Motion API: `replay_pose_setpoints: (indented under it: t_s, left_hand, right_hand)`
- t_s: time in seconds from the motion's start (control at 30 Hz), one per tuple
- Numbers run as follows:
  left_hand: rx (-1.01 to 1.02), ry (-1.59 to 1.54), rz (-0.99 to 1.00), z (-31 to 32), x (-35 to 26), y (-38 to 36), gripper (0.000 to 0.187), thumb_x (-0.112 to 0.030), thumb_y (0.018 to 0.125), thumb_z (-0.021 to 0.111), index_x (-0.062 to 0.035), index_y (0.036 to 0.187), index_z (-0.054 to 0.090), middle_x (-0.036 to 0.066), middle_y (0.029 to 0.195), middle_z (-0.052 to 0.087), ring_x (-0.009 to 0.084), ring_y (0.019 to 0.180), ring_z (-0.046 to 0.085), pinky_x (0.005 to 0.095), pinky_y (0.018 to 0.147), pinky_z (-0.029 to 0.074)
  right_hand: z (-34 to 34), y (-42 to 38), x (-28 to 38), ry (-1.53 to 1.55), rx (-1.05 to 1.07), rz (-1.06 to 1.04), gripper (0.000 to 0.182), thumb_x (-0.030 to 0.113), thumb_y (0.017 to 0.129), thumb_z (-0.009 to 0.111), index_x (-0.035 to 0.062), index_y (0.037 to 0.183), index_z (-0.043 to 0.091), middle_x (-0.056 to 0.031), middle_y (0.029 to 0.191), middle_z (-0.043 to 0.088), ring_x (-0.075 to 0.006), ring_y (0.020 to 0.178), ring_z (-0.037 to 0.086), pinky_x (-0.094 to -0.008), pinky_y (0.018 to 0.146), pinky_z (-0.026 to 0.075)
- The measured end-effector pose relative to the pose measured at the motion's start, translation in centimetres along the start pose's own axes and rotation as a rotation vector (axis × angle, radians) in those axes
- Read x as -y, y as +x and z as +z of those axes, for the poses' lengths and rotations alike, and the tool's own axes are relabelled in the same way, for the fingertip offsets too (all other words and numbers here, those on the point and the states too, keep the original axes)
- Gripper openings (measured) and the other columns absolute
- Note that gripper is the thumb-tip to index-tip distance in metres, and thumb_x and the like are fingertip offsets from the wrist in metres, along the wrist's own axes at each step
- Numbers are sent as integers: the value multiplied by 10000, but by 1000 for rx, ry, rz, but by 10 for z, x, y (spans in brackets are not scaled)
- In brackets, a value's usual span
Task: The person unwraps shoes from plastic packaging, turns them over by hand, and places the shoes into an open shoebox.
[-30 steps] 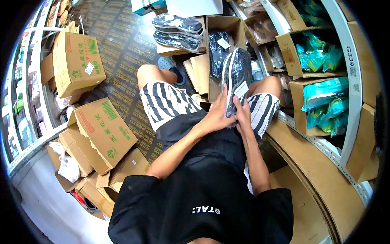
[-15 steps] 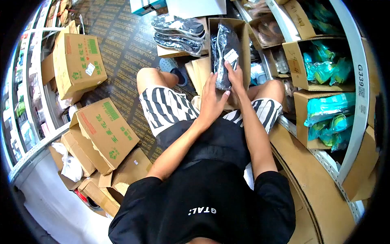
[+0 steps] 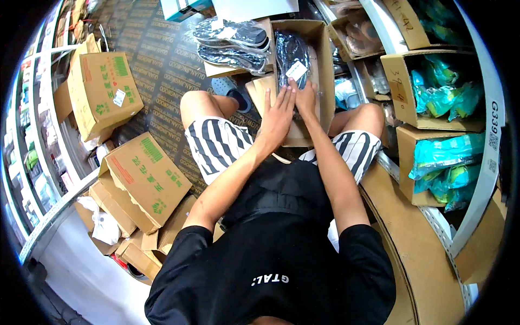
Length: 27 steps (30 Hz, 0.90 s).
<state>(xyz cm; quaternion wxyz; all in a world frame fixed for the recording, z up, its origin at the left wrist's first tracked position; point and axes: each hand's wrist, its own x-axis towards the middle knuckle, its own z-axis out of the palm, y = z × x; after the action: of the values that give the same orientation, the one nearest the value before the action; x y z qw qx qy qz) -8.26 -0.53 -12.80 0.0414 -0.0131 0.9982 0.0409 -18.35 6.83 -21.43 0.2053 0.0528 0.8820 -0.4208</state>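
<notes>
A narrow open cardboard box [image 3: 325, 70] stands between the knees. Inside it, toward the far end, lies a plastic-wrapped pair of dark shoes [image 3: 288, 51] with a white label [image 3: 297, 71] on top. My left hand [image 3: 278, 115] rests at the near left of the wrapped shoes, its fingers stretched forward. My right hand [image 3: 304, 97] lies beside it, fingers at the near end of the package by the label. Both hands touch the package without wrapping round it. Left of the box, more bagged dark shoes [image 3: 233, 46] lie on a cardboard piece.
Large cardboard cartons [image 3: 111, 92] stand at the left on the patterned floor [image 3: 162, 70]. A white bag [image 3: 104, 226] hangs by the lower cartons. Shelving at the right holds boxes of teal-wrapped items [image 3: 447, 157]. A blue box [image 3: 181, 8] is at the top.
The wrapped shoes have moved toward the far end of the box and lie lower in it. My left hand has shifted closer to my right hand, and the right hand's grip has loosened.
</notes>
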Motion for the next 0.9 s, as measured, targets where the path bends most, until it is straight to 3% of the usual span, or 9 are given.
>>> replay_pose_setpoints:
  t_s: [0.07,0.2,0.3,0.4,0.5,0.57,0.73,0.8,0.9]
  left_hand:
    - [22,65,5,1,2,-1,590,-157,853,519,-27,1413,387,93,1432,438,260,1373,327,565,1147,147]
    - [34,47,0,0,0,-1,578,-135,837,497,-23,1398,412,100,1420,453,256,1341,371,563,1152,135]
    - [-10,44,15,-1,5,4,504,-111,820,510,26,1305,508,138,1371,499,258,1305,413,546,1148,160]
    - [68,-16,52,-5,16,17,472,-111,809,534,9,1265,542,148,1347,516,274,1286,428,528,1131,194]
    - [-12,12,93,-12,27,30,544,-190,773,674,-65,1281,528,133,1326,513,284,1310,395,539,1115,188]
    - [-42,67,81,-8,24,31,526,-183,785,656,-63,1281,528,143,1325,514,288,1315,391,543,1120,176]
    - [56,157,24,0,18,35,454,-134,828,555,-29,1269,535,172,1311,528,286,1326,384,579,1124,130]
    - [26,129,23,2,18,34,439,-119,821,551,-11,1246,544,171,1305,529,294,1314,392,609,1097,181]
    - [-13,-52,46,7,18,37,475,-69,778,574,-7,1248,536,167,1316,511,339,1288,396,598,1040,307]
  right_hand:
    - [-5,-5,6,-253,-26,-75,751,603,815,613,-69,1150,585,-281,1198,510,-427,1162,469,-478,1010,337]
    - [-7,6,-10,-237,-9,-145,707,596,884,516,-61,1133,593,-259,1154,521,-427,1113,474,-496,994,329]
    - [-11,32,-37,75,301,-205,577,439,1016,317,-61,1147,575,-287,1186,520,-419,1112,475,-462,1006,333]
    - [-23,12,-35,263,57,-141,536,388,1027,315,-64,1200,546,-294,1220,518,-418,1149,462,-444,1010,341]
    - [-22,-9,-21,213,29,-195,552,391,1004,399,-45,1341,435,-274,1347,443,-409,1259,405,-437,1067,309]
    - [-16,-16,-20,121,31,-206,662,419,961,499,-29,1420,334,-250,1440,356,-386,1327,358,-424,1114,268]
    - [12,2,-41,217,96,-183,680,388,940,540,-27,1431,318,-271,1421,390,-397,1308,390,-421,1088,304]
    - [13,6,-41,345,130,-172,561,333,954,531,-18,1375,412,-238,1288,540,-349,1204,508,-384,1018,374]
    - [3,8,-41,236,165,-136,604,341,921,558,3,1395,394,-271,1301,517,-400,1212,496,-423,1013,382]
